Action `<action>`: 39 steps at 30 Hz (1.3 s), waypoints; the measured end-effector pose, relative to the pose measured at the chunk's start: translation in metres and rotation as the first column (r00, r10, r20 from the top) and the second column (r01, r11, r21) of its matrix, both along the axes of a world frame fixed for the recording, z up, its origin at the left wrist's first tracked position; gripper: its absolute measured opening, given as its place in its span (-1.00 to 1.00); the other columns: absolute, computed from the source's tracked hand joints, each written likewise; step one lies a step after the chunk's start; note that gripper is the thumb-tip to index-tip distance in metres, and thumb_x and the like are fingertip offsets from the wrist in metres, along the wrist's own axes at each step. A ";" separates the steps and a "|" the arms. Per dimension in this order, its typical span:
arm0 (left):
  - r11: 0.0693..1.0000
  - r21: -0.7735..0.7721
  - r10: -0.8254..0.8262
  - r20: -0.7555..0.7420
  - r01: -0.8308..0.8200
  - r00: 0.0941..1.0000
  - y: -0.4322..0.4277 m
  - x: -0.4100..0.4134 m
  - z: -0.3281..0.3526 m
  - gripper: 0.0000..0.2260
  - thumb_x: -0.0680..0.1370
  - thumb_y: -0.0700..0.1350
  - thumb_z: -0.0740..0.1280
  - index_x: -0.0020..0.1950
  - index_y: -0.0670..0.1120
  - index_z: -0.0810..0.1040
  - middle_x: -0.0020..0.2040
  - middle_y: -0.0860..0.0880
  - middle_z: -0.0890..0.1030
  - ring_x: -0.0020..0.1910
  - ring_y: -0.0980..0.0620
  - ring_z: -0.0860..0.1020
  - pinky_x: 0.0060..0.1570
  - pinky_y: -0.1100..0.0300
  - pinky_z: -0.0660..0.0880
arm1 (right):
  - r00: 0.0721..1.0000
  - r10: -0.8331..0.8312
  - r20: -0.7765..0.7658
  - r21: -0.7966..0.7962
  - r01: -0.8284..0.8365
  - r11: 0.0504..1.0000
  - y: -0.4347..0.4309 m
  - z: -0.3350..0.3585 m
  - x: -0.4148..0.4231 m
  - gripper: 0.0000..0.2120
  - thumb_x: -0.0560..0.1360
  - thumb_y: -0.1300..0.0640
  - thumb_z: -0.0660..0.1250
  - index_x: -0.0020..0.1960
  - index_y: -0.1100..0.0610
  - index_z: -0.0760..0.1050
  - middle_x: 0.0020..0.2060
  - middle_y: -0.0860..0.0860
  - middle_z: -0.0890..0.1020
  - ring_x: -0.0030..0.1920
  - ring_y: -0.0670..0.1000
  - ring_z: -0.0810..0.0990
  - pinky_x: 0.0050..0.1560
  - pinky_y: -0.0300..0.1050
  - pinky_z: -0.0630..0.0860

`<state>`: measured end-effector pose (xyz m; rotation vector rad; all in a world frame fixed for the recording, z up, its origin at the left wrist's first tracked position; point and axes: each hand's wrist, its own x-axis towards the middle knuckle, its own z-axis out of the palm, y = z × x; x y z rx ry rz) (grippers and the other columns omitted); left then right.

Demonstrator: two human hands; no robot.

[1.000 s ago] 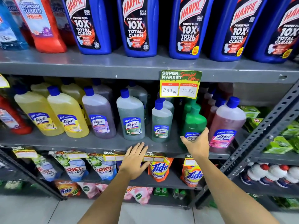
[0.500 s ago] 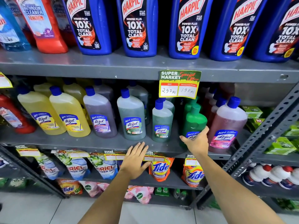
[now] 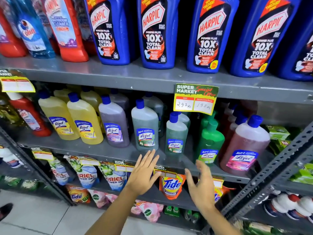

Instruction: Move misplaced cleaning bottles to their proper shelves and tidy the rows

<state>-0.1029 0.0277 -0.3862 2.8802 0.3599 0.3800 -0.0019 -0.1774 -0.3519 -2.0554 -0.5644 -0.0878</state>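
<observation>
The middle shelf [image 3: 108, 150] carries a row of Lizol bottles with blue caps: two yellow ones [image 3: 84, 122], a purple one [image 3: 114, 126], a grey-green one [image 3: 145, 128], a smaller grey-green one [image 3: 176, 134], a bright green bottle [image 3: 210, 141] and a pink one [image 3: 245, 145]. My left hand [image 3: 144, 173] hovers flat and open in front of the shelf edge, below the grey-green bottle. My right hand [image 3: 201, 185] is open too, fingers spread, below and left of the green bottle, touching nothing.
Blue Harpic bottles [image 3: 155, 33] line the top shelf, with red bathroom cleaners [image 3: 66, 29] at its left. A price tag [image 3: 195, 99] hangs from the top shelf edge. Ariel and Tide pouches [image 3: 171, 185] hang below. A slotted grey upright [image 3: 274, 173] stands at the right.
My right hand has let go of the bright green bottle and pulled back down and left, now open. The left hand has stayed near the shelf edge.
</observation>
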 end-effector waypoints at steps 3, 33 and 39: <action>1.000 0.022 0.014 0.153 -0.017 0.988 -0.005 -0.013 0.036 -0.47 0.64 0.17 0.04 0.55 -0.04 0.15 0.57 0.05 0.04 0.53 0.11 0.01 0.48 0.01 -0.13 | 0.953 0.237 0.190 0.003 -0.242 0.970 0.021 0.041 -0.010 -0.71 0.54 -0.10 0.31 0.17 0.04 0.53 0.07 -0.11 0.61 -0.02 -0.17 0.59 -0.02 -0.04 0.60; 0.876 0.253 0.245 0.499 -0.410 0.831 0.339 -0.268 0.293 -0.53 0.63 0.15 0.08 0.39 -0.11 0.43 0.54 -0.02 0.21 0.42 -0.01 0.31 0.38 -0.10 0.25 | 0.499 0.242 0.832 0.075 -0.534 0.842 0.419 0.300 -0.143 -0.70 0.48 0.17 0.35 0.19 0.24 0.56 0.34 0.12 0.54 0.45 0.12 0.41 0.40 -0.01 0.38; 0.875 0.278 0.221 0.501 -0.397 0.837 0.383 -0.253 0.295 -0.55 0.63 0.12 0.09 0.42 -0.08 0.40 0.55 0.02 0.17 0.49 0.06 0.18 0.45 -0.05 0.13 | 0.581 0.227 0.782 0.138 -0.516 0.845 0.459 0.321 -0.143 -0.71 0.50 0.17 0.35 0.20 0.19 0.56 0.36 0.05 0.52 0.45 0.05 0.40 0.28 -0.06 0.42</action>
